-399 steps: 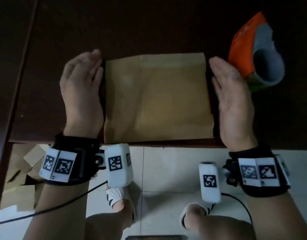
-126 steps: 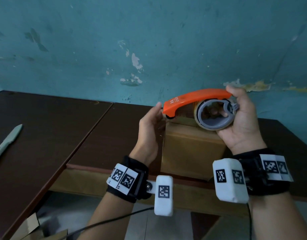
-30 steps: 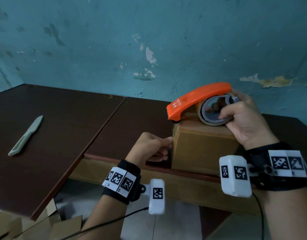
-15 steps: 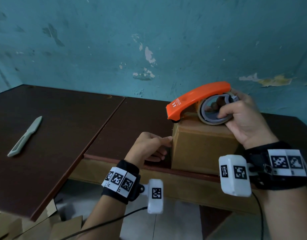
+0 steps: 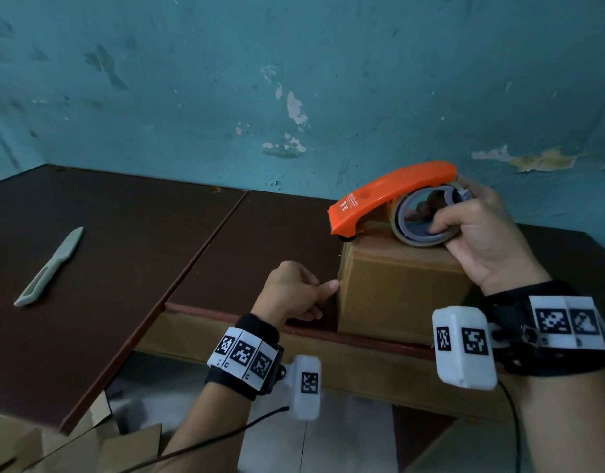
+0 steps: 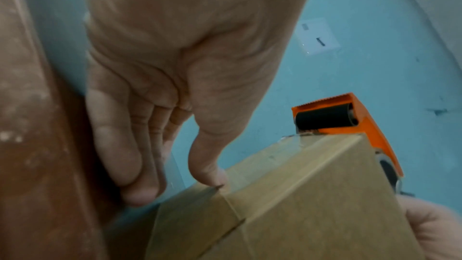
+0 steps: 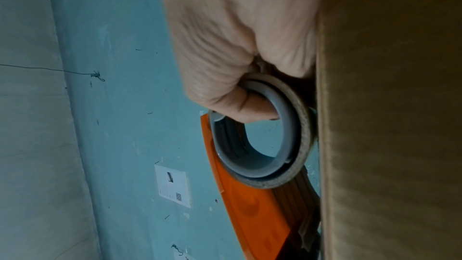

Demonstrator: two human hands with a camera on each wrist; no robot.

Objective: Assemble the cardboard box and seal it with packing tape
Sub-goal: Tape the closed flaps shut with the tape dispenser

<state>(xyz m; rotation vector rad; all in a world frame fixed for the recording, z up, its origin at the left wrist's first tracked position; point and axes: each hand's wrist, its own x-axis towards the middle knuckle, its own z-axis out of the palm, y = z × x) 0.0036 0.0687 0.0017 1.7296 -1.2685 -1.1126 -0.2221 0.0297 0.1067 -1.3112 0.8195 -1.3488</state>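
Note:
A brown cardboard box (image 5: pixel 396 295) stands closed at the front edge of the dark table (image 5: pixel 260 240). On its top sits an orange tape dispenser (image 5: pixel 379 199) with its nose at the top left edge. My right hand (image 5: pixel 465 227) grips it, fingers hooked through the grey ring of the tape roll (image 5: pixel 418 242). My left hand (image 5: pixel 304 295) rests beside the box's left face, thumb tip pressing on that face and the other fingers loosely curled. In the left wrist view the thumb (image 6: pixel 210 177) touches the box (image 6: pixel 300 205) below the dispenser (image 6: pixel 370 126). The right wrist view shows the hand (image 7: pixel 237 86) in the roll (image 7: pixel 297 173), against the box (image 7: pixel 387 126).
A grey utility knife (image 5: pixel 48 268) lies on the second dark table (image 5: pixel 89 319) to the left, far from both hands. A blue wall (image 5: pixel 294 80) rises behind the tables. Cardboard pieces (image 5: pixel 130 448) lie on the floor below.
In the last second almost nothing moved. About four seconds ago my left hand was up by the dispenser's nose; it has since dropped to the box's left face.

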